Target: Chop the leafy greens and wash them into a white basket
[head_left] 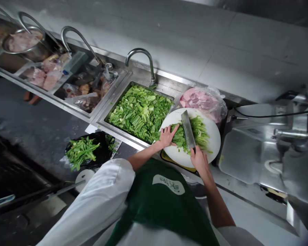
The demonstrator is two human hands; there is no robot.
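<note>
A round white cutting board [213, 136] carries a bunch of leafy greens [179, 136], with cut stems [201, 131] at its right. My right hand [199, 160] is closed around the handle of a cleaver [188, 129], whose broad blade stands across the greens. My left hand [167, 136] holds the bunch down on the left of the blade, thumb and forefinger spread around it. Left of the board, a sink [102, 120] is full of chopped greens [141, 111].
Bagged pink meat [204, 101] lies behind the board. A faucet [141, 50] arches over the sink. More sinks with bagged food [86, 99] run left. A metal slicing machine [242, 150] stands at right. Below left, a black bag [104, 150] holds loose greens [82, 152].
</note>
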